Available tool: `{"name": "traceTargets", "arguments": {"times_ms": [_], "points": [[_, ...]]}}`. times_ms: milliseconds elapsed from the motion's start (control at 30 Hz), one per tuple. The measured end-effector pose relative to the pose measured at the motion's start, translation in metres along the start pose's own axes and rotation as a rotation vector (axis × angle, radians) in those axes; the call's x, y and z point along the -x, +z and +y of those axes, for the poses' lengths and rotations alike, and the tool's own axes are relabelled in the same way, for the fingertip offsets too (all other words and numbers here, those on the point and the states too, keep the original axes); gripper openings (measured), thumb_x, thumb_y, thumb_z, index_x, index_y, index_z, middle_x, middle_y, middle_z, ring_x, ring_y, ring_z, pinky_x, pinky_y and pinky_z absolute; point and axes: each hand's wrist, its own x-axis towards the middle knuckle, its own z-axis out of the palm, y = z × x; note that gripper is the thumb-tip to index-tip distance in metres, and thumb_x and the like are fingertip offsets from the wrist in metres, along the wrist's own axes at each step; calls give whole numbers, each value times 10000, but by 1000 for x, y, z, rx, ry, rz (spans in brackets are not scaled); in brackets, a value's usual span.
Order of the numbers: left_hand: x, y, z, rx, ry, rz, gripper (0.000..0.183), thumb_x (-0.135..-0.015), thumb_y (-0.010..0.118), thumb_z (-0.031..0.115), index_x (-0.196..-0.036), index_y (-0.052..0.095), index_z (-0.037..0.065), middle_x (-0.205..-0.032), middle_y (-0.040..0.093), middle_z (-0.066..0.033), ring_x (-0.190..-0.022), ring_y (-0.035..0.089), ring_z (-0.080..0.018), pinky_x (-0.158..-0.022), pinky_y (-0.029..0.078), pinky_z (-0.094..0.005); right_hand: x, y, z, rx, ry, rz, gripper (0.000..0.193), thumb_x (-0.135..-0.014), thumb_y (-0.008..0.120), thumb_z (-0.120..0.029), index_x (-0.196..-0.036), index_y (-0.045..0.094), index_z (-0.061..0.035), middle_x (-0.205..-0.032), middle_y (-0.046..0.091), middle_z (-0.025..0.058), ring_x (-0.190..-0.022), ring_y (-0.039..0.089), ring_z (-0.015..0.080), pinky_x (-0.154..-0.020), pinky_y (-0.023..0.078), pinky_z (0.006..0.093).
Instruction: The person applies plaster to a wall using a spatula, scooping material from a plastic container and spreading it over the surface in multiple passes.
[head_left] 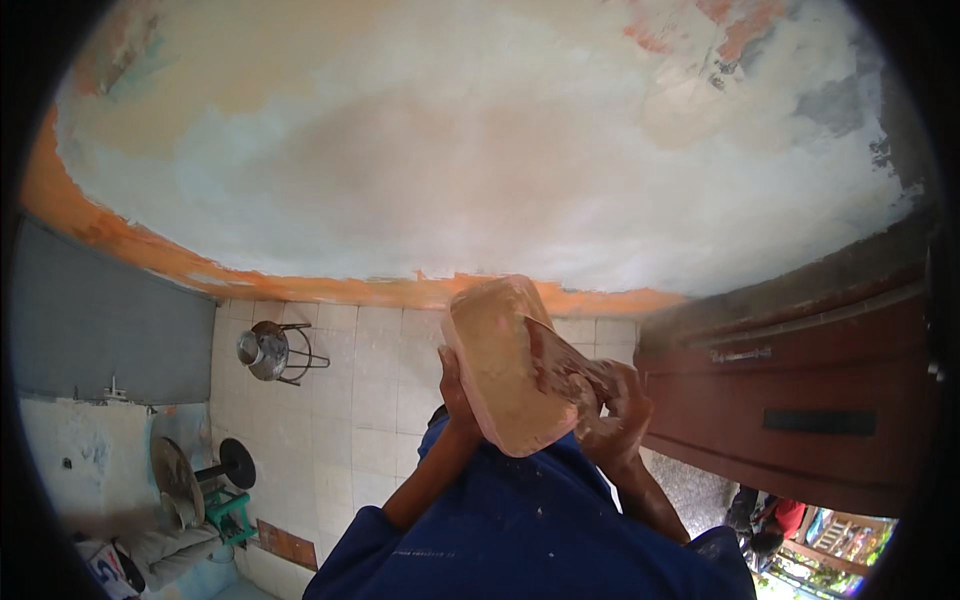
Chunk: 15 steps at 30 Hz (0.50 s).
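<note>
My left hand (457, 395) is closed on the near left side of a rounded rectangular tub (492, 365), pinkish along its edge. Its broad tan face tilts up in front of my chest; whether that is a filling or a solid surface I cannot tell. A putty knife (558, 362) with a wide, brown-smeared blade lies over the right part of that face. My right hand (617, 412) grips the knife, its fingers bent round the handle end. Beyond the tub rises a wall (480, 170) with pale, patchy plaster, a damp-looking darker area and orange paint along its lower border.
A round stool (268, 352) carrying a metal pot stands on the tiled floor (330, 400) to the left. Lower left are a dark disc-ended stand (237, 463) and a green stool (230, 515). On the right is a brown door (800, 410); a person in red (788, 517) is beyond it.
</note>
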Motion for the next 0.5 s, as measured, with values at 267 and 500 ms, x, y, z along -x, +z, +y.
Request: {"name": "traceTargets", "arguments": {"times_ms": [267, 500], "points": [[-2, 12, 0, -76, 57, -10, 725, -948, 201, 615, -1417, 294, 70, -1359, 428, -141, -1228, 459, -295, -1026, 398, -435, -5, 2, 10, -410, 111, 206, 257, -863, 629, -21, -1072, 501, 56, -877, 666, 141, -798, 643, 142, -659, 510, 243], [1, 4, -1, -53, 37, -26, 736, -935, 234, 632, -1426, 282, 86, -1376, 411, -137, -1248, 441, -294, -1029, 393, -446, -8, -8, 8, -330, 73, 4, 230, -834, 646, 6, -1042, 561, 55, -926, 661, 122, -838, 632, 124, -659, 513, 253]]}}
